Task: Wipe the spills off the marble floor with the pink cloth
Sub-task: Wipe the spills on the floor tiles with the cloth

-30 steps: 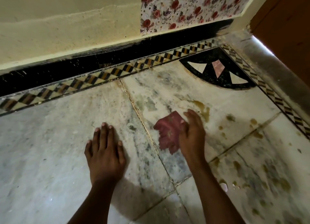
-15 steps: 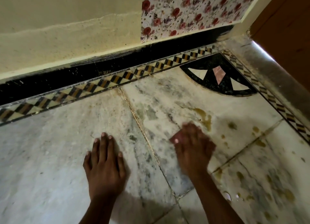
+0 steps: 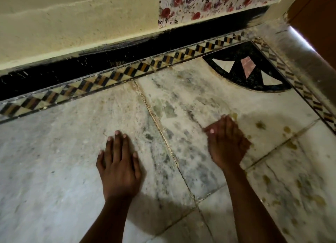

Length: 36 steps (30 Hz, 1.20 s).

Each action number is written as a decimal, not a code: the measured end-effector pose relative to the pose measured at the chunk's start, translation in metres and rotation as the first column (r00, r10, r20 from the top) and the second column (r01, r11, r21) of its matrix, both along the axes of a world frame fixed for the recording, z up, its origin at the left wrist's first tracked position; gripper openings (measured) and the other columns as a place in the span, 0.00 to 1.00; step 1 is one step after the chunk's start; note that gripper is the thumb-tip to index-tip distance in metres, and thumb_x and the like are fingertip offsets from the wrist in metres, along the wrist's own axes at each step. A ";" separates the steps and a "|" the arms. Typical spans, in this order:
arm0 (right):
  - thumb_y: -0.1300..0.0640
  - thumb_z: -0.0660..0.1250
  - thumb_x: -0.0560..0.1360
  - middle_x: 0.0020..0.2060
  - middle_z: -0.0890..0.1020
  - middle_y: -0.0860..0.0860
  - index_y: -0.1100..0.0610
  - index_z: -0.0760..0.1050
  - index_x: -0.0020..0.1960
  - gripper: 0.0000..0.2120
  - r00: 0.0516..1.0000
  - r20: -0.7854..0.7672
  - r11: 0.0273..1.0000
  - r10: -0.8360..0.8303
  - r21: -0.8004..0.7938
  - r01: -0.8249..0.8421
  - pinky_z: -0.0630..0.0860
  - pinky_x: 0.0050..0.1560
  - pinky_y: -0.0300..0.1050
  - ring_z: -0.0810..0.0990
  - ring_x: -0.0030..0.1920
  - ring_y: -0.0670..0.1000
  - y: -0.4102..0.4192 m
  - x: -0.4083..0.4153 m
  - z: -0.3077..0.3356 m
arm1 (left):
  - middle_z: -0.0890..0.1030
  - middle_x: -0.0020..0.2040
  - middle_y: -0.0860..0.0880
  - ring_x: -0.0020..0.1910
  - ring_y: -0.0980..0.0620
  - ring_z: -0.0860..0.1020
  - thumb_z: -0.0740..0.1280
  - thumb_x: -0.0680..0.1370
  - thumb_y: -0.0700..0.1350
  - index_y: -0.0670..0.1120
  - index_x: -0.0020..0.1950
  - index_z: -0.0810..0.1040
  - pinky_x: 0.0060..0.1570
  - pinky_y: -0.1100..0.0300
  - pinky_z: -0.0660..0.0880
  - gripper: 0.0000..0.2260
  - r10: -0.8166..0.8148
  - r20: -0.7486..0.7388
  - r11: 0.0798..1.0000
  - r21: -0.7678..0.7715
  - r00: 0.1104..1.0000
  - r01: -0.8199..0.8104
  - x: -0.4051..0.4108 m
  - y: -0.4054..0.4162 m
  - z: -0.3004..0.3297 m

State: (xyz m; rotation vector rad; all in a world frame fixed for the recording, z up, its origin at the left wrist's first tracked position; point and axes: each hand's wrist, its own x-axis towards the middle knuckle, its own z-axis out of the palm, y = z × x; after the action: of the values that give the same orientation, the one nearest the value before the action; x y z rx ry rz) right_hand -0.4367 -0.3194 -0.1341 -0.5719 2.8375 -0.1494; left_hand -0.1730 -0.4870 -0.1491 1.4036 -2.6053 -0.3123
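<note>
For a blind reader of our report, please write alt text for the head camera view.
A person's right hand sweeps, blurred, across a stained marble floor beside yellow-green spills, the pink cloth hidden under it. The left hand lies flat on the floor, fingers straight.

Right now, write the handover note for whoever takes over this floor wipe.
Left hand: flat on the marble floor, bracing, holding nothing.
Right hand: blurred in motion on the slab right of the seam; the pink cloth is not visible, presumably beneath it.
Done: cannot judge how much is wiped.
Left: yellowish spills right of the right hand, more drops on the near-right slab.
</note>
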 end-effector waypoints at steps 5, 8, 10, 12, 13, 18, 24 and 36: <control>0.40 0.46 0.88 0.88 0.40 0.53 0.53 0.41 0.88 0.34 0.993 0.068 0.994 -0.094 -0.045 0.098 0.36 0.84 0.68 0.39 0.87 0.59 -0.095 -0.041 0.006 | 0.60 0.88 0.46 0.86 0.43 0.60 0.53 0.85 0.54 0.46 0.86 0.62 0.80 0.39 0.57 0.29 -0.005 -0.011 0.999 -0.035 1.000 0.005 0.002 -0.001 -0.004; 0.38 0.45 0.88 0.87 0.39 0.46 0.47 0.40 0.88 0.33 0.958 0.008 0.956 0.287 -0.070 -0.286 0.25 0.78 0.58 0.36 0.87 0.53 -0.086 -0.001 0.003 | 0.60 0.88 0.46 0.86 0.42 0.59 0.52 0.85 0.54 0.46 0.86 0.62 0.80 0.39 0.58 0.29 0.001 -0.009 1.000 -0.017 1.000 -0.001 0.001 0.000 0.001; 0.35 0.43 0.86 0.88 0.43 0.43 0.43 0.45 0.88 0.32 0.920 -0.025 0.919 0.390 -0.054 -0.391 0.34 0.83 0.60 0.41 0.88 0.52 -0.037 0.030 0.005 | 0.59 0.88 0.46 0.86 0.42 0.59 0.52 0.85 0.54 0.46 0.86 0.62 0.80 0.38 0.57 0.29 0.004 -0.014 1.000 -0.001 1.000 -0.004 0.001 0.001 0.004; 0.32 0.45 0.83 0.88 0.49 0.45 0.41 0.53 0.86 0.34 0.967 -0.025 0.968 0.253 0.000 -0.253 0.46 0.83 0.65 0.48 0.88 0.55 0.005 0.036 0.007 | 0.59 0.88 0.45 0.86 0.42 0.59 0.52 0.85 0.54 0.45 0.86 0.61 0.81 0.38 0.57 0.29 0.002 -0.007 1.000 0.004 1.000 -0.002 0.000 0.000 0.005; 0.33 0.46 0.83 0.88 0.51 0.48 0.43 0.55 0.86 0.34 0.992 -0.018 0.992 0.122 0.024 -0.121 0.48 0.83 0.67 0.49 0.87 0.58 0.010 0.030 0.008 | 0.59 0.88 0.45 0.86 0.42 0.59 0.52 0.85 0.54 0.46 0.86 0.61 0.81 0.38 0.57 0.29 0.005 -0.006 1.000 0.004 1.000 -0.005 0.000 0.000 0.004; 0.37 0.46 0.87 0.88 0.42 0.55 0.54 0.41 0.88 0.37 0.940 0.076 0.937 -0.332 -0.092 0.338 0.40 0.83 0.70 0.40 0.87 0.63 -0.094 -0.031 0.013 | 0.60 0.88 0.47 0.86 0.43 0.59 0.52 0.85 0.55 0.47 0.86 0.61 0.81 0.40 0.57 0.30 0.007 -0.014 1.000 -0.028 1.000 -0.007 0.002 -0.001 -0.007; 0.34 0.44 0.86 0.87 0.40 0.46 0.45 0.41 0.87 0.34 0.874 -0.019 0.871 0.485 -0.075 -0.485 0.36 0.83 0.67 0.34 0.86 0.53 -0.148 0.010 -0.003 | 0.60 0.87 0.46 0.86 0.43 0.61 0.53 0.85 0.54 0.46 0.86 0.63 0.80 0.40 0.59 0.29 0.011 -0.016 0.999 -0.046 1.000 -0.011 0.000 0.000 -0.005; 0.32 0.43 0.84 0.87 0.38 0.49 0.49 0.38 0.87 0.38 0.992 0.116 0.993 -0.048 -0.106 0.060 0.37 0.82 0.73 0.36 0.87 0.59 -0.186 -0.059 0.009 | 0.58 0.88 0.48 0.87 0.45 0.57 0.52 0.85 0.55 0.48 0.87 0.60 0.82 0.41 0.56 0.29 0.017 -0.011 0.999 -0.040 1.000 -0.017 0.000 0.000 -0.011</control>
State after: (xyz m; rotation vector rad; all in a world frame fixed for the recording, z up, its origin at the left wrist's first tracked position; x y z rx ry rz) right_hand -0.4954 -0.5056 -0.1249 -0.4919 2.7482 -0.3374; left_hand -0.1731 -0.4868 -0.1599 1.4064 -2.5752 -0.2628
